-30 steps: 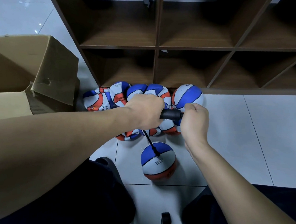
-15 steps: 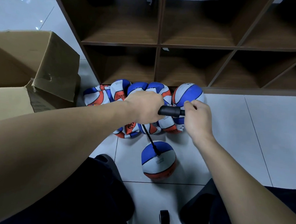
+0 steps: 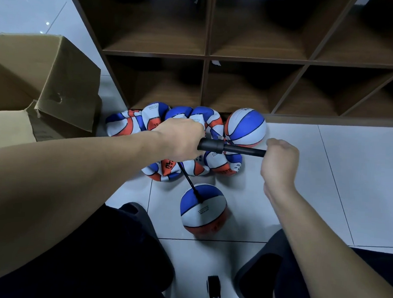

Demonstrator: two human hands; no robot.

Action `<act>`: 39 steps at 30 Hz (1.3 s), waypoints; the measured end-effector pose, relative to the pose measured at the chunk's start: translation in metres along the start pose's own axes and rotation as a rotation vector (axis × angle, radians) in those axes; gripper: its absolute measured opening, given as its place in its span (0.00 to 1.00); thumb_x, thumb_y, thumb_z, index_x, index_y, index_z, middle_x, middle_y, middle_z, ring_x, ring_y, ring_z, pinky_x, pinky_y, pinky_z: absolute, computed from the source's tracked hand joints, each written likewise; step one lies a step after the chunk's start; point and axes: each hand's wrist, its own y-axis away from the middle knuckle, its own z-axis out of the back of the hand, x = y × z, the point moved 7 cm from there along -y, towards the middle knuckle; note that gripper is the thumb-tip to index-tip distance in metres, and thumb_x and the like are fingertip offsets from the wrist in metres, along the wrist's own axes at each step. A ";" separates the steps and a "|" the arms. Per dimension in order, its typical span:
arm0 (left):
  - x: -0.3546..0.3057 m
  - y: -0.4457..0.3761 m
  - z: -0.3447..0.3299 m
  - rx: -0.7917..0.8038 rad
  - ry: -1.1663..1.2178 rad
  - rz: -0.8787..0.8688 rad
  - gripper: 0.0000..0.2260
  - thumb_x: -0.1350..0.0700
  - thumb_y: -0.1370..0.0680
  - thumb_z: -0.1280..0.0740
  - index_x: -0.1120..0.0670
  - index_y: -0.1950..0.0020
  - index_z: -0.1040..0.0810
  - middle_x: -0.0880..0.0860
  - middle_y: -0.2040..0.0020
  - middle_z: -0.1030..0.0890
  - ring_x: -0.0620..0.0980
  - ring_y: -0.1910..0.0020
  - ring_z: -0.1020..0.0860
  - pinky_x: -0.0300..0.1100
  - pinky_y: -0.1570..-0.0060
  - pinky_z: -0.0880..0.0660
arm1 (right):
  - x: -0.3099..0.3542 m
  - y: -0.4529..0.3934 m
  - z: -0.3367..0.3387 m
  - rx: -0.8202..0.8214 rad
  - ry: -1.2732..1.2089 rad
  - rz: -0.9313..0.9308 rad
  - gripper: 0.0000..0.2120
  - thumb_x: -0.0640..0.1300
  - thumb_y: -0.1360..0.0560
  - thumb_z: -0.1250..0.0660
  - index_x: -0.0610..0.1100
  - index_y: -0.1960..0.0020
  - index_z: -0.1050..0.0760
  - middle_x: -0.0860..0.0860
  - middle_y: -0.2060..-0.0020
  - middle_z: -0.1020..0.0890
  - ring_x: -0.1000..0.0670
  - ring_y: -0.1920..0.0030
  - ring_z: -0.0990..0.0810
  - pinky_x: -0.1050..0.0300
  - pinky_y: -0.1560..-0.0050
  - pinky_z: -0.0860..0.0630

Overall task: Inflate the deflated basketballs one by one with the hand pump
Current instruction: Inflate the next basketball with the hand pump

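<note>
The left hand [image 3: 180, 141] is wrapped round the barrel of the black pump [image 3: 216, 146], held level above the floor [image 3: 326, 178]. The right hand [image 3: 279, 160] is clenched on the handle end, with the thin rod drawn out between the two (piston extended). A hose [image 3: 188, 180] runs down from the barrel into the ball [image 3: 202, 211] standing between the knees. Flat balls [image 3: 169, 129] lie heaped against the shelf [image 3: 205, 58]; a round one [image 3: 245, 127] sits just right of them. A carton [image 3: 47, 72] stands at left.
</note>
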 end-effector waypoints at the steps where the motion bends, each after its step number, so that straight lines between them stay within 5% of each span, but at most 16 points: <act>1: -0.002 0.001 0.001 -0.007 -0.014 0.005 0.09 0.48 0.19 0.32 0.47 0.59 0.24 0.49 0.64 0.21 0.51 0.66 0.23 0.44 0.68 0.29 | 0.000 0.005 -0.005 0.000 -0.011 -0.004 0.18 0.40 0.25 0.38 0.48 0.66 0.45 0.54 0.73 0.42 0.48 0.66 0.43 0.47 0.64 0.46; 5: -0.011 0.006 0.004 -0.015 -0.019 0.015 0.11 0.52 0.18 0.33 0.46 0.60 0.28 0.49 0.64 0.23 0.49 0.67 0.26 0.43 0.69 0.32 | -0.002 0.016 -0.022 0.029 -0.010 -0.018 0.18 0.39 0.23 0.40 0.48 0.67 0.43 0.57 0.79 0.41 0.50 0.72 0.42 0.55 0.68 0.44; 16: -0.019 0.013 0.019 -0.054 -0.026 -0.014 0.08 0.51 0.18 0.33 0.47 0.57 0.25 0.50 0.64 0.23 0.49 0.68 0.25 0.42 0.70 0.33 | 0.020 0.031 -0.046 0.124 -0.019 0.107 0.18 0.39 0.22 0.40 0.48 0.65 0.46 0.57 0.77 0.42 0.50 0.69 0.44 0.54 0.67 0.45; 23: -0.025 0.013 0.013 -0.059 -0.009 -0.019 0.08 0.49 0.19 0.33 0.49 0.55 0.22 0.51 0.64 0.22 0.52 0.63 0.23 0.43 0.69 0.33 | 0.015 0.034 -0.058 0.188 -0.049 0.099 0.14 0.47 0.26 0.39 0.49 0.68 0.40 0.53 0.71 0.37 0.44 0.64 0.37 0.47 0.62 0.33; 28: -0.027 0.007 0.015 -0.065 0.060 -0.031 0.11 0.46 0.18 0.33 0.49 0.57 0.21 0.50 0.65 0.21 0.51 0.65 0.22 0.45 0.68 0.26 | 0.023 0.023 -0.054 0.208 -0.021 0.121 0.13 0.45 0.26 0.38 0.48 0.66 0.39 0.52 0.70 0.37 0.46 0.65 0.37 0.51 0.64 0.37; 32: -0.028 0.005 0.016 -0.062 0.090 -0.040 0.13 0.44 0.17 0.34 0.50 0.57 0.21 0.50 0.65 0.21 0.50 0.67 0.23 0.44 0.68 0.30 | 0.024 0.007 -0.042 0.249 0.031 0.104 0.19 0.42 0.25 0.37 0.50 0.72 0.38 0.55 0.75 0.40 0.47 0.70 0.41 0.57 0.70 0.42; 35: -0.019 0.007 0.015 -0.019 0.097 -0.015 0.12 0.46 0.18 0.33 0.50 0.58 0.22 0.50 0.66 0.23 0.50 0.69 0.25 0.43 0.69 0.32 | 0.024 -0.009 -0.015 0.155 0.011 0.057 0.14 0.41 0.31 0.37 0.50 0.69 0.41 0.51 0.71 0.42 0.44 0.65 0.45 0.50 0.67 0.48; 39: -0.006 0.009 0.017 -0.006 0.093 0.002 0.12 0.47 0.18 0.32 0.47 0.61 0.26 0.49 0.66 0.24 0.49 0.68 0.25 0.43 0.69 0.33 | 0.015 -0.029 0.017 0.068 -0.043 -0.050 0.12 0.40 0.31 0.37 0.49 0.68 0.39 0.50 0.71 0.41 0.45 0.69 0.44 0.54 0.71 0.46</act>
